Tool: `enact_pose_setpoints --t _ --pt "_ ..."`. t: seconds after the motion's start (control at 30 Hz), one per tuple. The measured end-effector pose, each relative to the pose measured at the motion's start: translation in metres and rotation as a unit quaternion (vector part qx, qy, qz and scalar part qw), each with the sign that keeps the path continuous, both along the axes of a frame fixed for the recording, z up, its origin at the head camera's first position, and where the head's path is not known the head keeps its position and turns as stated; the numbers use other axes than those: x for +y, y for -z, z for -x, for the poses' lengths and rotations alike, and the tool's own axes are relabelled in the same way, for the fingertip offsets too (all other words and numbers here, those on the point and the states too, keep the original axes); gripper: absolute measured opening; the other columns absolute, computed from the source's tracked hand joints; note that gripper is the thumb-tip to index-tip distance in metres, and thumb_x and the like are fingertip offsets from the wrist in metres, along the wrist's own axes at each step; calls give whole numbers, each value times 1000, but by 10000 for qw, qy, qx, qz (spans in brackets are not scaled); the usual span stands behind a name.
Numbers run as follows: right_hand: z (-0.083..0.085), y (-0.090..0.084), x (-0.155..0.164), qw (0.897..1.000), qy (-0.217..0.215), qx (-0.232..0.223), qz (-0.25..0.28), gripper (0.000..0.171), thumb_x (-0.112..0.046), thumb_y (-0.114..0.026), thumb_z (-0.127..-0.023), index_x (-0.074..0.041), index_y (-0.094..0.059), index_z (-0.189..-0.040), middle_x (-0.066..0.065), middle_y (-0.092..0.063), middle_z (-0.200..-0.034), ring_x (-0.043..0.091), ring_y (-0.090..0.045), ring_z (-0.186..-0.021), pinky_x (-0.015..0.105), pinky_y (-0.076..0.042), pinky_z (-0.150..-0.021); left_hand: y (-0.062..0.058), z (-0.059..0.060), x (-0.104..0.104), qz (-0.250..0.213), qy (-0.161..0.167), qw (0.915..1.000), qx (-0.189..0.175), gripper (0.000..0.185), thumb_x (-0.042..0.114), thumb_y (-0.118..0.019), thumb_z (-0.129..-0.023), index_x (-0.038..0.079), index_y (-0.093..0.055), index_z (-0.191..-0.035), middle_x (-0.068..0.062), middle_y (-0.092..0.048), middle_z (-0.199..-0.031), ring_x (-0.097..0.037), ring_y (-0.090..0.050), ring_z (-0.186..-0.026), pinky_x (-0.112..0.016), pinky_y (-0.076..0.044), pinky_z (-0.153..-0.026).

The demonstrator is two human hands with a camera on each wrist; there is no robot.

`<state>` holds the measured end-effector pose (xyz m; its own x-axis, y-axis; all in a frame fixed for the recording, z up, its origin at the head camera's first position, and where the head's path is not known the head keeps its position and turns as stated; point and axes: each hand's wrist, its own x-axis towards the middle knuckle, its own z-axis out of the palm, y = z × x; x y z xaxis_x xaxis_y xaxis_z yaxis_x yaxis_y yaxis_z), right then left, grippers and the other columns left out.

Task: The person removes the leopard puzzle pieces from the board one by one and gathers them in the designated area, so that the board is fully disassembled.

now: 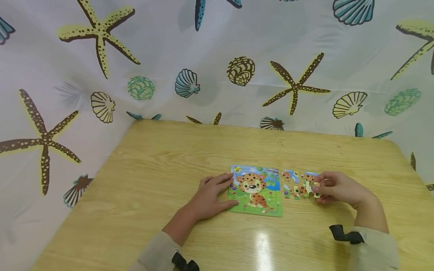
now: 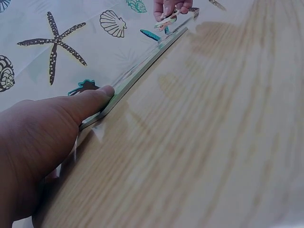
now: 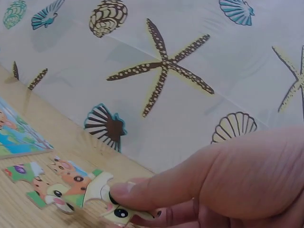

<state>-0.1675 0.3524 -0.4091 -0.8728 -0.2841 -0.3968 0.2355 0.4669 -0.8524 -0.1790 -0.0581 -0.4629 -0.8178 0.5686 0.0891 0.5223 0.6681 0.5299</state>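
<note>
A square picture puzzle board with a spotted leopard cub on it lies flat on the table. My left hand rests at its left side, fingers spread, with fingertips and thumb touching the edge. In the left wrist view the left thumb lies along the board's rim. To the right of the board, my right hand pinches a puzzle piece between thumb and fingers. Seen from the left wrist, that piece is lifted and tilted. The right fingers partly cover it.
Several loose puzzle pieces lie on the wooden table between the board and my right hand; some overlap the held piece in the right wrist view. A white cloth printed with shells and starfish rises behind the table's far edge.
</note>
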Motion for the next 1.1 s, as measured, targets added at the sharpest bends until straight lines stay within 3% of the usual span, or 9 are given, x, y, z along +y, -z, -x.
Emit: enact_pose_setpoints --t 0.3,0.6,0.83,1.1 --pt "-5 2 11 9974 319 -151 -626 45 -21 -70 -95 7 -51 -124 5 -66 -86 17 -71 -72 32 -60 -68 2 1 -1 -55 15 10000 30 79 51 -69 -91 7 -42 -151 -2 -36 -162 -21 -34 -150 -53 -19 -118" --pt "-5 -2 4 9864 732 -237 -1455 51 -23 -77 -89 9 -54 -123 5 -65 -87 15 -68 -63 29 -58 -63 5 3 -4 -85 69 9999 71 79 51 -69 -91 8 -43 -151 -1 -36 -162 -21 -33 -150 -54 -19 -117" --pt "-10 -8 -5 9798 1115 -405 -1613 44 -23 -82 -84 7 -59 -107 6 -68 -85 14 -70 -61 30 -57 -62 3 0 -7 56 42 10000 0 80 54 -67 -91 10 -41 -152 3 -35 -162 -19 -31 -151 -52 -18 -118" --pt "-11 -11 -13 9749 1134 -501 -1850 50 -25 -82 -84 9 -59 -113 6 -69 -83 15 -69 -59 31 -56 -62 1 -4 -12 96 113 9999 17 79 52 -67 -92 9 -40 -153 0 -35 -162 -22 -31 -151 -53 -19 -117"
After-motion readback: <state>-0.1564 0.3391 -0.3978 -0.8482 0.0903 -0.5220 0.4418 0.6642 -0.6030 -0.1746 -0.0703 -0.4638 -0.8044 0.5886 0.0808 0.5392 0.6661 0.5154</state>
